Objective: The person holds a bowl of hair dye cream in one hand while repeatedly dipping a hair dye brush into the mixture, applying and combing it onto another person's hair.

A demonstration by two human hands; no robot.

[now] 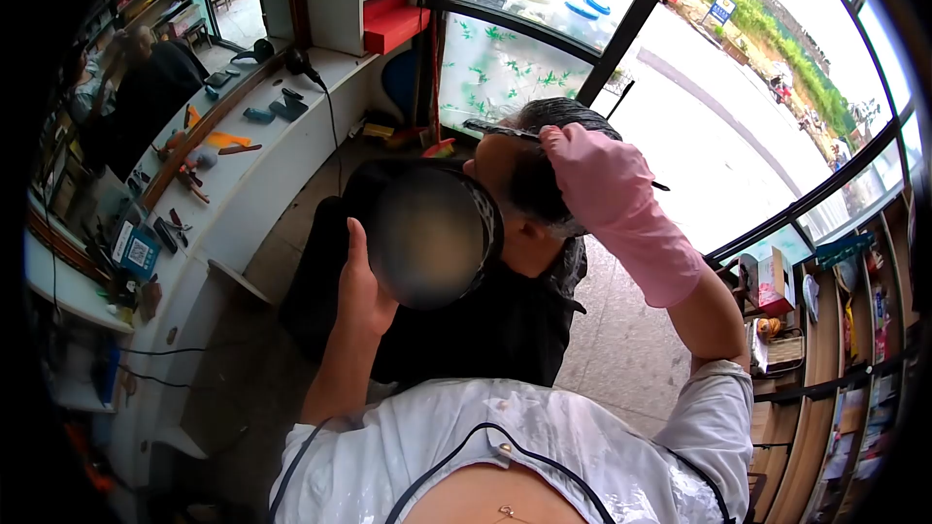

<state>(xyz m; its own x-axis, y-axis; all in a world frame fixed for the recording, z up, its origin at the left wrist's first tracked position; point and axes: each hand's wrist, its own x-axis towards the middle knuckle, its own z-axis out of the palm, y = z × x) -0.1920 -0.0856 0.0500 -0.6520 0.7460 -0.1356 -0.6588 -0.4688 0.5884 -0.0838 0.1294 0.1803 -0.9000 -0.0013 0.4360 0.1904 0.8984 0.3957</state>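
Right hand (592, 180), in a pink rubber glove, is pressing down on the hair (544, 150) of a seated person in a dark cape (485, 320). It is closed on a thin dark comb (500, 129) that is lying across the front hairline; a slim tail is poking out past the glove on the far side. Left hand (361, 286), bare, is cupping a round black bowl (432, 233), thumb up along its near wall, grip wrapped on it just in front of the seated person's chest.

Handling, as a judgement: the comb is looking light and stiff, narrow, likely slick in a wet glove, so best pinched along the spine near the middle. Hair is looking wet and soft, lying flat, will slip and part easily. Bowl is looking rigid and light; holding from beneath with the thumb on the side is suiting it.

Desk (252, 184) at left is carrying clippers, combs and a hair dryer (296, 63) under a mirror (126, 97).
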